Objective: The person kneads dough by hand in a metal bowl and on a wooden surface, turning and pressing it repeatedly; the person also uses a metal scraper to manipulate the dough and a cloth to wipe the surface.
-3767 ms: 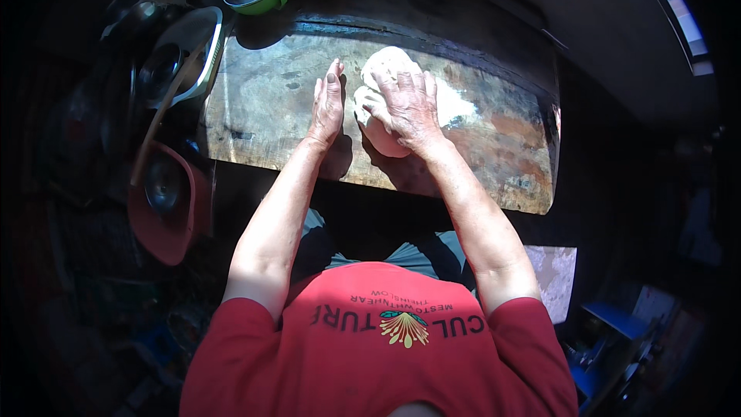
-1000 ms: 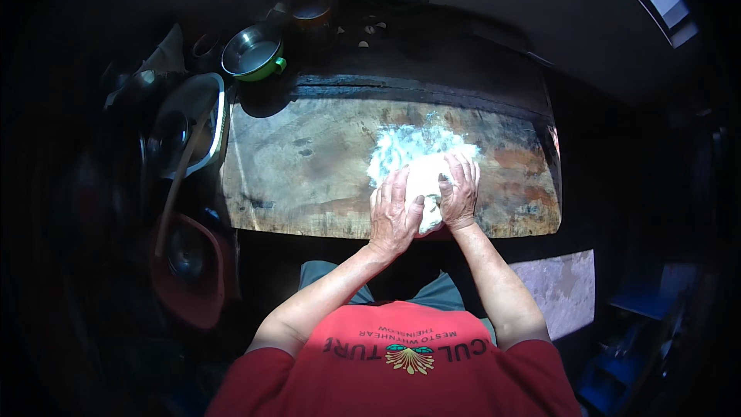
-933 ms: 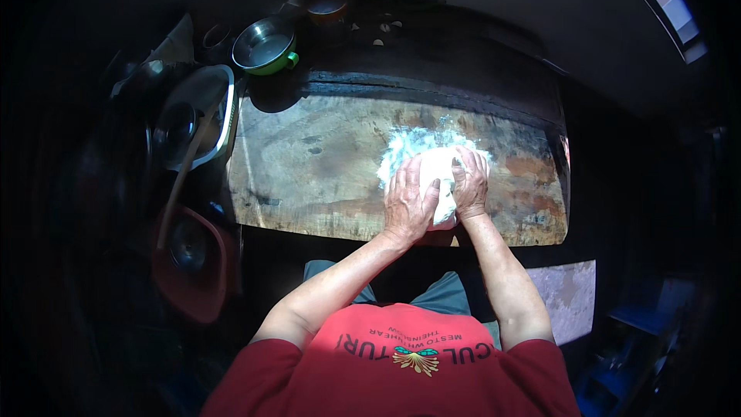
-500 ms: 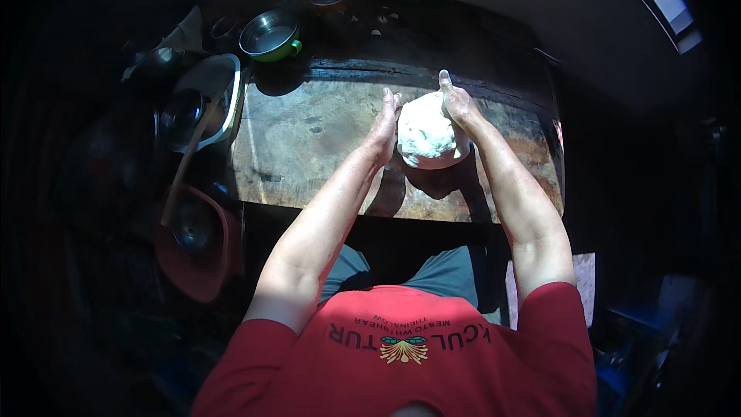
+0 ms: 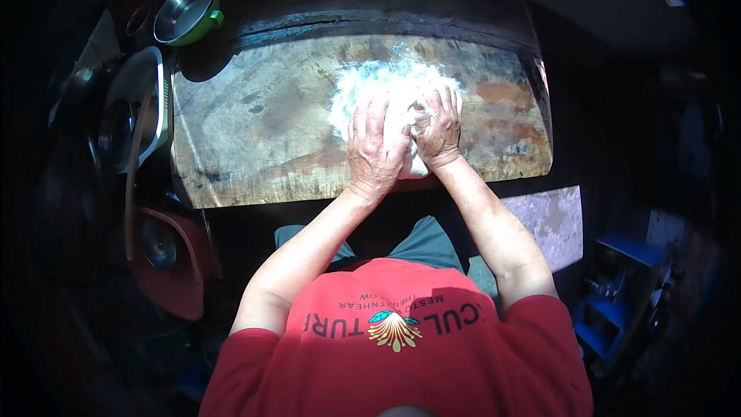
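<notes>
A white lump of dough (image 5: pixel 414 167) rests on the wooden board (image 5: pixel 262 127), near its front edge. My left hand (image 5: pixel 375 147) is cupped over the dough's left side, with the fingers pointing away from me and the thumb toward the middle. From the other side my right hand (image 5: pixel 438 130) closes over the dough with bent fingers. Both hands cover much of the lump, and bright sunlight washes out its outline. Loose white flour (image 5: pixel 359 81) is spread on the board around and beyond the fingertips.
At the back left stands a green-handled metal pot (image 5: pixel 187 15). Along the left side are a pale basin (image 5: pixel 160 93), a long wooden stick (image 5: pixel 139 162) and a red basin (image 5: pixel 197 262). A blue stool-like object (image 5: pixel 610 309) is at the lower right.
The dough, held up between my two hands before, is now down on the board under them, nearer to me. Flour now shows on the board. The view has shifted.
</notes>
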`<state>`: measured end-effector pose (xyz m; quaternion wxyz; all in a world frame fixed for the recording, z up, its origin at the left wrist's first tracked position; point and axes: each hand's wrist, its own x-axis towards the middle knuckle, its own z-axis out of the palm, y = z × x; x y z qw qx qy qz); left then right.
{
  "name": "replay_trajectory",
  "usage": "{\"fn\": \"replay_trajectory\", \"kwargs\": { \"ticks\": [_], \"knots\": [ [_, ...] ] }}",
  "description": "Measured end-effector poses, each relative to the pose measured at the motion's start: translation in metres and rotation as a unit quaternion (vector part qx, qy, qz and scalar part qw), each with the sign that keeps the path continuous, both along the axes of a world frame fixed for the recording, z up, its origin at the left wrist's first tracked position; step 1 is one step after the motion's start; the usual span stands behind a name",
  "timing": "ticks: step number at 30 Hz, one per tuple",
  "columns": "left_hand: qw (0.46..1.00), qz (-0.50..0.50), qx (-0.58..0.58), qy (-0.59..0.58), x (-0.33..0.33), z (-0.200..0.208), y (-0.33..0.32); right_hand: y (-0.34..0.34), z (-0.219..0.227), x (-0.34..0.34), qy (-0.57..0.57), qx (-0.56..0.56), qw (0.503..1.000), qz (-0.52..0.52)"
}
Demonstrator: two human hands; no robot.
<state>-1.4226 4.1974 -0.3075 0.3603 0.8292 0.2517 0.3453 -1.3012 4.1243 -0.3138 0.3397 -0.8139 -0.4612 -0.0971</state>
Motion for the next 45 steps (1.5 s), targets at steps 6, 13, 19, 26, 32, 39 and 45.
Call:
{"fn": "replay_trajectory", "kwargs": {
  "ticks": [6,13,19,26,32,39,45],
  "knots": [
    [0.991,0.095,-0.060,0.073,0.076,0.014,0.041,0.056,-0.004,0.066,0.059,-0.029,0.992,-0.108],
    [0.903,-0.047,-0.426,0.020,0.074,0.034,0.090,0.088,0.022,0.084,0.314,-0.044,0.935,-0.159],
    [0.888,-0.096,-0.450,0.004,-0.005,0.034,0.072,0.072,0.084,-0.018,0.433,0.017,0.901,0.001],
    [0.993,-0.026,-0.112,-0.029,-0.045,0.011,0.003,0.001,0.029,-0.051,-0.038,-0.019,0.999,0.028],
    [0.997,0.064,-0.024,0.037,0.023,0.013,0.035,0.038,0.007,0.019,0.063,-0.038,0.997,-0.030],
    [0.970,0.065,-0.204,0.118,0.061,0.035,0.083,0.097,0.016,0.059,0.143,-0.159,0.960,-0.181],
    [0.915,-0.009,-0.399,-0.065,0.000,0.019,0.079,0.100,0.069,0.011,0.453,-0.040,0.890,0.026]
  ]
}}
